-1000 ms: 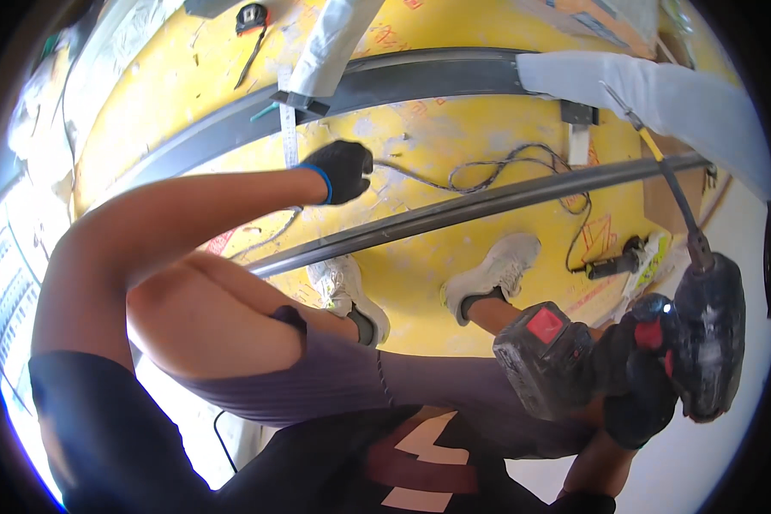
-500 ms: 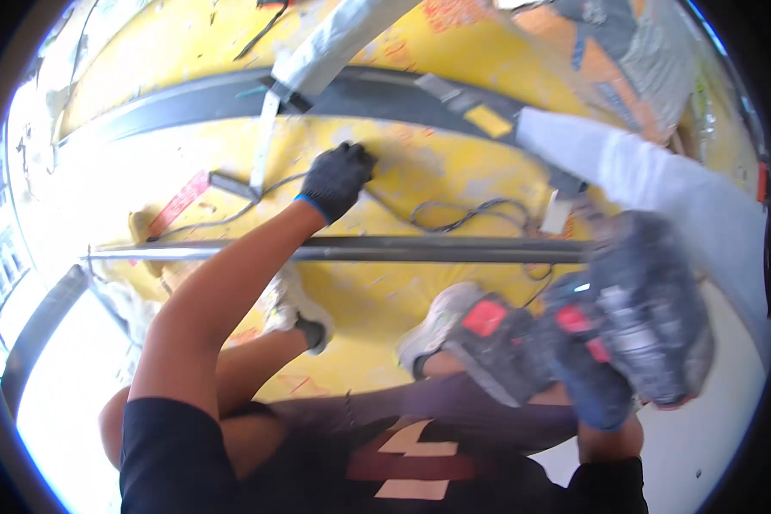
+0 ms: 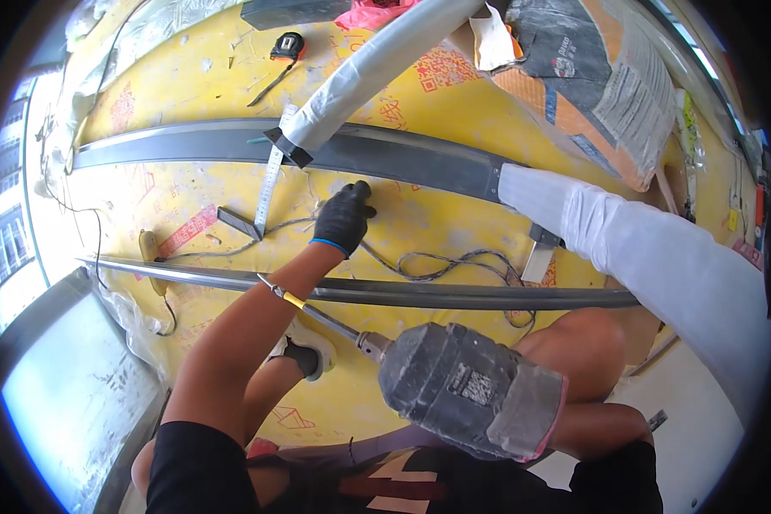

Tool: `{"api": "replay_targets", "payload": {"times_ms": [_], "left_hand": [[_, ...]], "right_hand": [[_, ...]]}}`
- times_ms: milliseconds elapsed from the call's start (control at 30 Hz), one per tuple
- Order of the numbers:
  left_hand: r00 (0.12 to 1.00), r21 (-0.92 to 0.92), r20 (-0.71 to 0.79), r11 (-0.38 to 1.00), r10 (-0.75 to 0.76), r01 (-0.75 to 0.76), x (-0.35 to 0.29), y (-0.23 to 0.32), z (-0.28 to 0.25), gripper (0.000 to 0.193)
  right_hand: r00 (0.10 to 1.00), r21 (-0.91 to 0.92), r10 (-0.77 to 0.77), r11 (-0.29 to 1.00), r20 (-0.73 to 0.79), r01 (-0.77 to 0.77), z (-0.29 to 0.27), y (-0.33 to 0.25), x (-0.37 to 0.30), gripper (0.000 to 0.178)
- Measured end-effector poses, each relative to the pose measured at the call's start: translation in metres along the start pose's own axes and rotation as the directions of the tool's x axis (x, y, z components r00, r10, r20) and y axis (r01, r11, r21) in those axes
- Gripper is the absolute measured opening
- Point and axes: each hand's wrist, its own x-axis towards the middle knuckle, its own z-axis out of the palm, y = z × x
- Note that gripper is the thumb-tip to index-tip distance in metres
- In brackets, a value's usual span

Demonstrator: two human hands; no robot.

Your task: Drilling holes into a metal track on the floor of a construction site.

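My left hand (image 3: 343, 220), in a dark glove with a blue cuff, hovers over or rests on the yellow sheet between two dark metal profiles. Its fingers are curled; whatever they hold, if anything, is hidden. A dusty cordless drill (image 3: 454, 385) is in my right hand, which the tool's body covers; only the right forearm (image 3: 595, 428) shows. The drill's long bit (image 3: 334, 323), with a yellow band, points left across the thin metal rail (image 3: 420, 294) and overlaps my left forearm in the picture. Beyond my left hand lies the wider dark profile (image 3: 385, 158).
A steel square (image 3: 268, 193) leans at the wrapped grey bar (image 3: 360, 77). A looped cord (image 3: 454, 261) lies on the sheet. Farther off are a tape measure (image 3: 288, 46) and a plastic-covered carton (image 3: 591, 86). White-wrapped profile (image 3: 651, 231) runs along the right.
The drill has swung from the right toward the middle, its bit now pointing left. My left hand appears lower in the picture, fingers still curled. The whole view has shifted.
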Motion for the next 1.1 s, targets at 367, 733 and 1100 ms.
{"api": "replay_targets", "payload": {"times_ms": [367, 733, 1100], "left_hand": [[0.995, 0.089, 0.08, 0.994, 0.06, -0.068, -0.002, 0.011, 0.007, 0.014], [0.991, -0.672, -0.015, -0.736, 0.13, 0.086, -0.021, 0.063, -0.115, 0.016], [0.986, -0.498, -0.136, -0.867, 0.095, 0.015, -0.032, 0.102, -0.162, 0.07]], "right_hand": [[1.0, 0.108, -0.017, 0.994, 0.003, 0.017, -0.027, -0.007, -0.027, 0.032], [0.963, 0.154, -0.255, 0.952, -0.082, 0.265, -0.066, -0.051, -0.082, 0.031], [0.931, 0.089, -0.316, 0.938, -0.185, 0.336, -0.081, -0.066, -0.119, 0.031]]}}
